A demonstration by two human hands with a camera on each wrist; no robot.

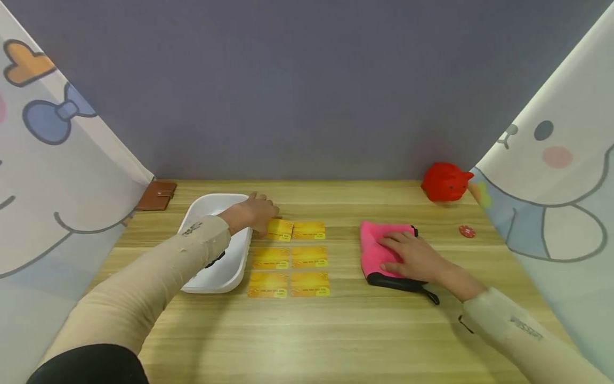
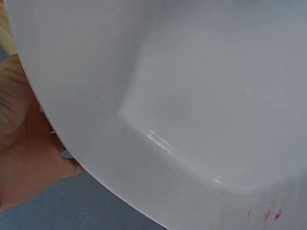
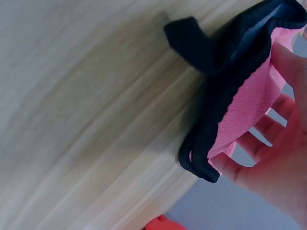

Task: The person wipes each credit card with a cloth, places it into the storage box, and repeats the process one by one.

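My left hand (image 1: pixel 256 210) reaches over the white plastic basin (image 1: pixel 211 285), just past its right rim, with the fingers spread. The thumb is beside a yellow card (image 1: pixel 279 230), which lies slightly askew; whether they touch is unclear. Several other yellow cards, such as this card (image 1: pixel 309 284), lie in two columns. In the left wrist view, the basin's wall (image 2: pixel 96 96) hides most of the fingers. My right hand (image 1: pixel 412 257) rests on a pink cloth mitt (image 1: pixel 371 248) with a black edge and loop. Its fingers (image 3: pixel 256 143) are spread on the pink fabric.
A red piggy bank (image 1: pixel 445 182) stands at the back right, with a red poker chip (image 1: pixel 467 231) in front of it. At the back left lies a brown wallet (image 1: pixel 156 196). A grey wall closes the table's back; printed curtains flank both sides.
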